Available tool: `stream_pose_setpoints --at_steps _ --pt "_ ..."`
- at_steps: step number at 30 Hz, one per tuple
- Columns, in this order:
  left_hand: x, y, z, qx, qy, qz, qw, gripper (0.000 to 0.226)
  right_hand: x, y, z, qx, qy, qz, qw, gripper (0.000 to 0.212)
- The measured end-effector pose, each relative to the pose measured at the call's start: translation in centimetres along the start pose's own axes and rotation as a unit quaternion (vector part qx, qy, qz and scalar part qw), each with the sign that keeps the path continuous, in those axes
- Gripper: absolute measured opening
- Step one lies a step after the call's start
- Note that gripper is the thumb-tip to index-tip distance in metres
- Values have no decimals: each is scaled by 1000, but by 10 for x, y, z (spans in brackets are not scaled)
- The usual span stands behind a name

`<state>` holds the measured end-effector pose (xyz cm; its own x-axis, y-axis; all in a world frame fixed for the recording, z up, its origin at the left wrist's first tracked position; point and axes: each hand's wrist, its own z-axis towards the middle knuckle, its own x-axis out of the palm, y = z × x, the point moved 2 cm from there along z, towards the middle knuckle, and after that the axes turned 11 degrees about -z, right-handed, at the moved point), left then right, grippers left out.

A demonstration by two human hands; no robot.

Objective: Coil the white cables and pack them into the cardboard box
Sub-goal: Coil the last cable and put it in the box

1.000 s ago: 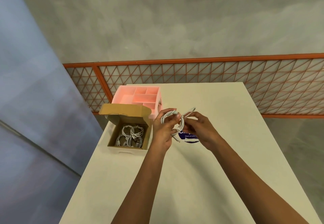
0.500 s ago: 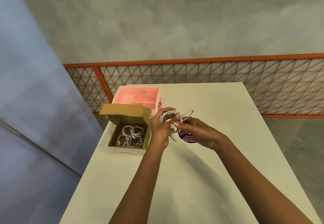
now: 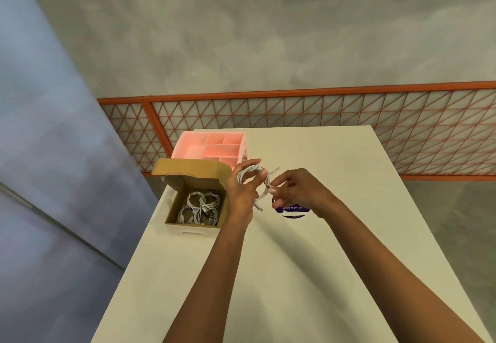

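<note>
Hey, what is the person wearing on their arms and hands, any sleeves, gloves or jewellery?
Nothing shows. The left hand and right hand are bare, with no gloves, rings or watch in view. The left forearm and right forearm are uncovered down to the picture's edge, so no sleeve shows.

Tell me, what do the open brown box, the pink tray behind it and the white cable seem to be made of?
Box: brown cardboard, matte, creased fold lines at the lid. Pink tray: probably moulded plastic, smooth, thin even dividers. White cable: likely a flexible plastic or rubbery sheath, since it bends into soft loops.
</note>
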<state>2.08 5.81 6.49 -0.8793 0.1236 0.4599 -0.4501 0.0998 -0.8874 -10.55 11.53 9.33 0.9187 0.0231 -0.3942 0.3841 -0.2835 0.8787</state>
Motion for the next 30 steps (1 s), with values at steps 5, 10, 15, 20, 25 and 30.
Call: stream_pose_setpoints --at_steps 5,10,15,20,25,30 --pt "-9 3 5 6 -50 6 999 24 -4 18 -11 -64 -8 -163 984 15" --pt "-19 0 9 -16 -98 -6 995 22 -8 26 -22 -110 28 -181 977 19" --pt "-23 -3 5 -43 -117 -15 992 21 -19 30 -29 -166 57 -138 975 19" --pt "-27 -8 7 -58 -99 -46 992 16 -30 22 -31 -174 65 -94 978 19" --pt "-28 -12 5 -62 -55 -45 996 17 -39 16 -32 -141 26 -41 989 20" --pt "-26 -13 -1 -90 85 -73 990 24 -49 9 -26 -105 -43 -7 994 24"
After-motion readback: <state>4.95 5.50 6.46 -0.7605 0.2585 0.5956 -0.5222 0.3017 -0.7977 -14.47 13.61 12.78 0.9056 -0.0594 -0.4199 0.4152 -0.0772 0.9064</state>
